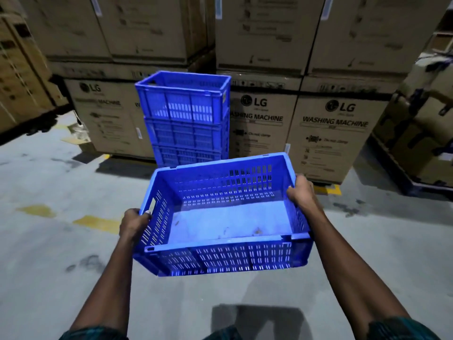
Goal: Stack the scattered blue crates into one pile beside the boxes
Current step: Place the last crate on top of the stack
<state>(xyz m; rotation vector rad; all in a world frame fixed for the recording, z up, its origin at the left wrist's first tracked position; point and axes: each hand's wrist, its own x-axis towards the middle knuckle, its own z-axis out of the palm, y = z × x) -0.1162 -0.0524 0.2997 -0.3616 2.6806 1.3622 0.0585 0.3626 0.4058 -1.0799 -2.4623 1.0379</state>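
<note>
Blue crate [225,214] carried above the floor [49,241], long axis across the body — left hand [133,223] gripping one short end, right hand [302,191] the other. Straight ahead, a stack of apparently three crates [183,119] against the washing-machine boxes [331,133].

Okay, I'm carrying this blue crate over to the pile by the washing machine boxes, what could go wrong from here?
1. The pile is already three crates high and narrow; setting the carried crate down off-centre might tip it.
2. The left hand and right hand grip the crate's end walls, so fingers could get pinched if it nests into the top crate.
3. The carried crate hides the floor ahead, a possible trip risk.
</note>
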